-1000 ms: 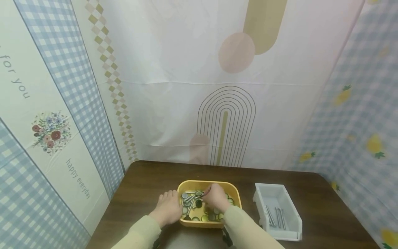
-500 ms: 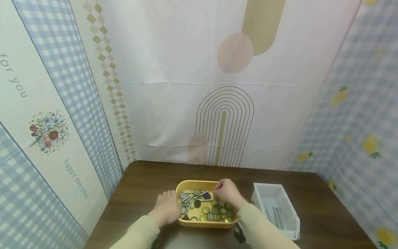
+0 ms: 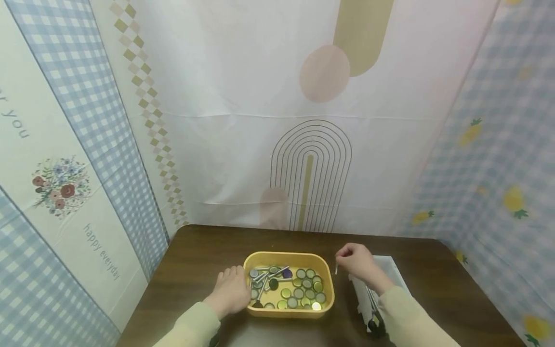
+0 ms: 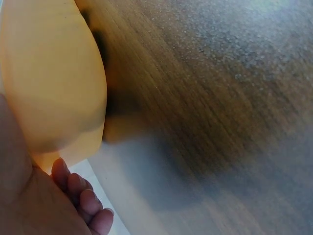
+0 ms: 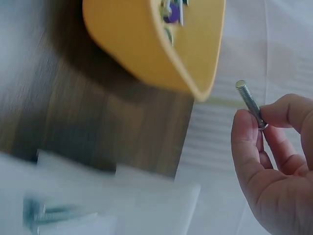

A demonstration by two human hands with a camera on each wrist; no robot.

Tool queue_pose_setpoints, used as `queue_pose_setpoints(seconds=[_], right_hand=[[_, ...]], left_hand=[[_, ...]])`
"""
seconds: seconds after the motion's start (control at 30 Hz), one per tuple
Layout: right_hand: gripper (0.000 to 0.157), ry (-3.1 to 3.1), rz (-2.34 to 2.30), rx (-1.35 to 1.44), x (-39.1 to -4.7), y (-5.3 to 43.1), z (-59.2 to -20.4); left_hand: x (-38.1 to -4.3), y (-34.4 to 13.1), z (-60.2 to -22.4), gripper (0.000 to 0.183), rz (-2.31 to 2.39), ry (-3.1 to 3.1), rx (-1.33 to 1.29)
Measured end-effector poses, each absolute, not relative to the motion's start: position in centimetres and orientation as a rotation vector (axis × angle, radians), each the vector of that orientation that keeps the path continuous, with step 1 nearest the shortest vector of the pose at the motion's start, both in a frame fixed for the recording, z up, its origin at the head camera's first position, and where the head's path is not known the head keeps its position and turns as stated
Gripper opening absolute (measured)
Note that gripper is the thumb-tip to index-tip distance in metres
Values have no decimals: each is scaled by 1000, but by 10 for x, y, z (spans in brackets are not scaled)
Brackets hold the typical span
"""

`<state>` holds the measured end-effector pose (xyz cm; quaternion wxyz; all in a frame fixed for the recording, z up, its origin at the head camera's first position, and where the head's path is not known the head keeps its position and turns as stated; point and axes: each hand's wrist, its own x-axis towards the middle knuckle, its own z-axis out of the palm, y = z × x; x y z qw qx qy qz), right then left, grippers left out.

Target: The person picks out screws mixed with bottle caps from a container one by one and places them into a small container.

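Note:
My right hand (image 3: 360, 262) pinches a short threaded metal bolt (image 5: 250, 102) between thumb and fingers. It holds the bolt up between the yellow bin and the white tray, with the threaded end pointing away from the fingertips. My left hand (image 3: 231, 289) rests against the left outer side of the yellow bin (image 3: 288, 313), its fingers lying beside the wall. Inside the bin, bottle caps (image 3: 298, 293) spread over the right and front, while several bolts (image 3: 282, 272) lie among caps on the left. A purple cap (image 3: 287, 273) sits near the back.
The white tray (image 3: 383, 262) stands at the right with long bolts (image 3: 372, 300) in it, partly hidden by my right forearm. Both containers are on a brown wooden table (image 3: 208, 241). A white patterned cloth (image 3: 234, 159) hangs behind the table.
My right hand has come up out of the yellow bin and moved right with the bolt, reaching the white tray's left back side. My left hand has stayed at the bin.

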<state>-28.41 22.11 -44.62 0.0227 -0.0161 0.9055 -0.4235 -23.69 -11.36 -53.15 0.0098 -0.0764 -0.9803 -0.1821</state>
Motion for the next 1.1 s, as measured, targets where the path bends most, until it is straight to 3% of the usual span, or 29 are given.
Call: queue_pose_setpoints(seconds=[0.4,0.93,1.1], right_hand=[[15,2767,-1239,13,-276,279,-440],[4,2858,-944,88,-274,307,-472],[15,2895,-838,101,-274,313,-482]], left_hand=[[-237,-116,-529,33,-591,-3072,-223],[-238,-115,-534,32,-582,-3060,-246],[-239,-114,-533,32,-584,-3069,-242]])
